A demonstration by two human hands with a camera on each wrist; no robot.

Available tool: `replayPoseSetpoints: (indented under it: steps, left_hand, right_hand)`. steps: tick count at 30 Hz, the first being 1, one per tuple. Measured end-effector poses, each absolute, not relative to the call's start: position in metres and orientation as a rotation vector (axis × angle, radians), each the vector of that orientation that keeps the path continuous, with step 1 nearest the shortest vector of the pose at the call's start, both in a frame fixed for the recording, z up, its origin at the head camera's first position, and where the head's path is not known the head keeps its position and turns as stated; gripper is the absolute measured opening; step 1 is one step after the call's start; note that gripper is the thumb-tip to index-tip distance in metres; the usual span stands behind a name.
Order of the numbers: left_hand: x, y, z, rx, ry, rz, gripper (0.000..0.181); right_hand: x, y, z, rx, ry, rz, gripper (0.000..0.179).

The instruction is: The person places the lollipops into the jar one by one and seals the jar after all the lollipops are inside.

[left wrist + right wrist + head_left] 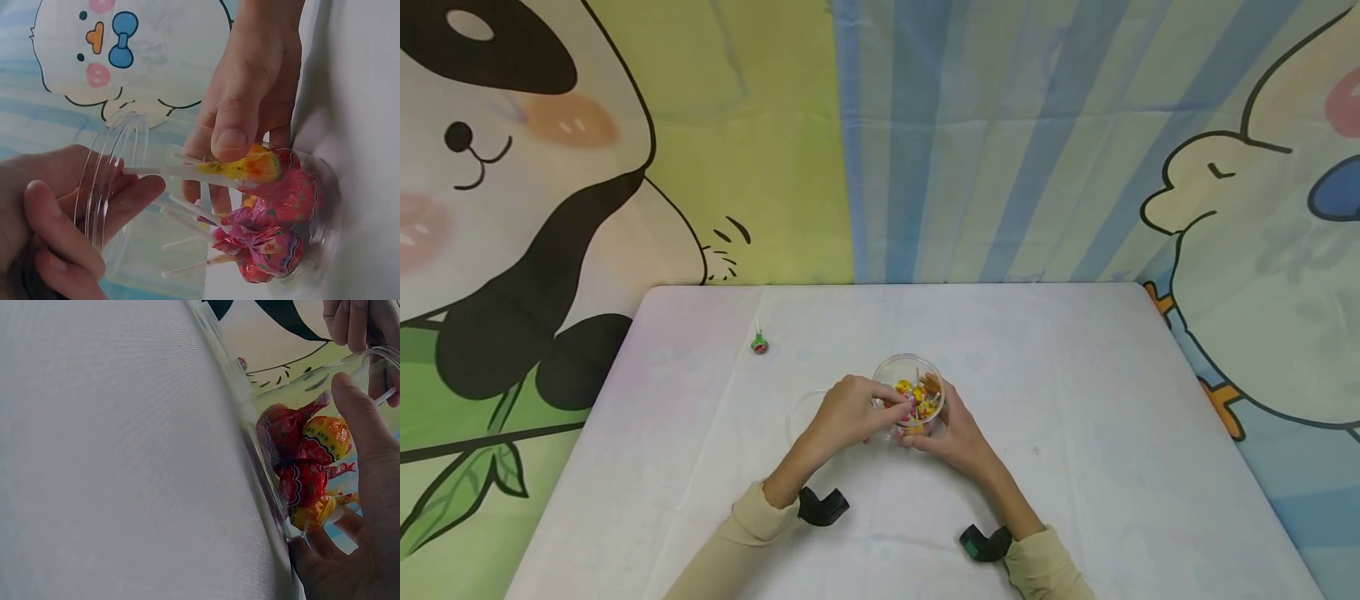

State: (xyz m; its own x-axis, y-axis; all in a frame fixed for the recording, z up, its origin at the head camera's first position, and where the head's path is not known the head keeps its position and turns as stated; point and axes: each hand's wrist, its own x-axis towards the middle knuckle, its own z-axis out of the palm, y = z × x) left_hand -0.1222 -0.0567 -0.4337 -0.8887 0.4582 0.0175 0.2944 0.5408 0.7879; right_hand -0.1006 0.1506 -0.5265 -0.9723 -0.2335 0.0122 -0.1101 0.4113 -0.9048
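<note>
A clear plastic jar [910,358] of wrapped lollipops stands on the table in the head view. My right hand [958,437] grips its side, with the thumb on the near side and fingers wrapped around the wall. My left hand [850,408] reaches into the jar's mouth. In the left wrist view its fingertips pinch the white stick of a yellow lollipop [265,165]. Red and pink lollipops [275,250] lie below, sticks toward the opening. More red lollipops [303,484] show through the wall in the right wrist view.
A green-and-red lollipop [759,343] lies alone at the table's back left. A clear round lid [792,421] rests left of the jar, partly behind the left hand. The white-covered table [1120,433] meets a cartoon-printed backdrop [992,167].
</note>
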Motion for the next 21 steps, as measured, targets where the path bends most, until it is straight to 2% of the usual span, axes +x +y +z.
replayPoseSetpoints:
  steps: [5,11,21]
  left_hand:
    - [-0.116,-0.062,-0.435,0.699,2.650,1.354,0.017]
    - [-0.104,-0.093,-0.445,0.784,2.662,1.658,0.020]
    - [-0.098,-0.149,-0.468,0.491,2.674,1.706,0.018]
  right_hand:
    - [-0.101,0.150,-0.526,-0.297,2.539,-1.610,0.103]
    - [-0.101,0.148,-0.523,-0.243,2.544,-1.578,0.105]
    - [-0.100,0.148,-0.524,-0.200,2.520,-1.590,0.108]
